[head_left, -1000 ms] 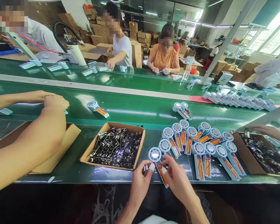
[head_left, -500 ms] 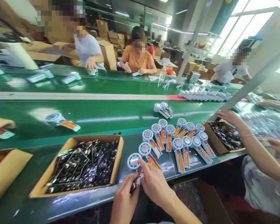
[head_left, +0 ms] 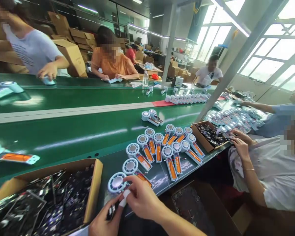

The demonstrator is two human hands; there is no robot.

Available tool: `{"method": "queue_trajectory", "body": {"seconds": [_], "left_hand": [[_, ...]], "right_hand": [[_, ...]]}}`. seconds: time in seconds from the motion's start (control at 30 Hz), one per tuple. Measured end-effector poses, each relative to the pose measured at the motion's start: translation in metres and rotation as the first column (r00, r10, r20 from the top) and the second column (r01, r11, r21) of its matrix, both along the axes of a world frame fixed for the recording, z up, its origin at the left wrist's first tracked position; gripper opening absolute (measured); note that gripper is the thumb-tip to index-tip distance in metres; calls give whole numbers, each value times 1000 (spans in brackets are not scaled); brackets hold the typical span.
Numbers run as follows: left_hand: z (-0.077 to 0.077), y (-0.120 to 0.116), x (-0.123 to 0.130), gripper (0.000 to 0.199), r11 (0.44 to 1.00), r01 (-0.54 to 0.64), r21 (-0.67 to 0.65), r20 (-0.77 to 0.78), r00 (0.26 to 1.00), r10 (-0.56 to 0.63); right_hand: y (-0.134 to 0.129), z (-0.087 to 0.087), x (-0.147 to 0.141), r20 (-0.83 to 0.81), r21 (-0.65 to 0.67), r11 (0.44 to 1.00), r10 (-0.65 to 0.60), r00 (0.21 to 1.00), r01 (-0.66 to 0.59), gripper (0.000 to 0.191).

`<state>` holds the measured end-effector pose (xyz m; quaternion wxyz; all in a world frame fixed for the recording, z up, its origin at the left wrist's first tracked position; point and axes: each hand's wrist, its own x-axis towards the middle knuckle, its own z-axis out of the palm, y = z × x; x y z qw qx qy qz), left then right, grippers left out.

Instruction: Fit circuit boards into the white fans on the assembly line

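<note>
Near the bottom centre, my left hand [head_left: 107,216] is closed on a small dark circuit board [head_left: 112,211]. My right hand [head_left: 144,198] meets it at the fingertips, its fingers bent against a pale blue fan [head_left: 117,182] with a round silver centre. White wrapping shows on fingertips where the hands meet. Whether the right fingers pinch a wire or the fan's edge is hidden. Beside them, several pale blue fans [head_left: 132,149] with orange strips in their handles lie on the bench.
A cardboard box [head_left: 96,186] of dark boards stands left; another box [head_left: 199,137] is at the right, by a person in a white shirt [head_left: 272,170]. A green conveyor [head_left: 71,134] runs across, with people seated beyond. A slanted post [head_left: 218,85] rises at the right.
The view has swung right, so the scene sits further left and the co-worker at the right shows more. That co-worker's hands now hold a fan beside the box. My hands remain together.
</note>
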<state>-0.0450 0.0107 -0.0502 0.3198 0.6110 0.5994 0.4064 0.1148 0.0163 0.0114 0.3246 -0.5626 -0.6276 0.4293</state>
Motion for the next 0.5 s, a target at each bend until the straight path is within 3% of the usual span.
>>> {"method": "queue_trajectory", "body": {"seconds": [0.13, 0.23, 0.3, 0.4, 0.5], "left_hand": [[20, -2, 14, 31, 993, -49, -109, 124, 990, 63], [29, -3, 16, 26, 984, -91, -154, 165, 979, 117], [33, -5, 16, 26, 980, -112, -166, 198, 970, 144], [36, -8, 15, 25, 972, -156, -177, 258, 945, 199], [34, -11, 15, 26, 960, -209, -184, 306, 916, 258]], "right_hand": [[-3, 0, -2, 102, 192, 980, -81, 991, 61, 38], [-2, 8, 0, 145, 420, 904, -151, 978, 78, 33], [2, 16, 3, 197, 484, 867, 20, 980, -116, 37], [9, 22, 4, 351, 420, 784, 324, 878, -457, 44], [11, 16, 4, 419, 336, 775, 386, 822, -536, 48]]}}
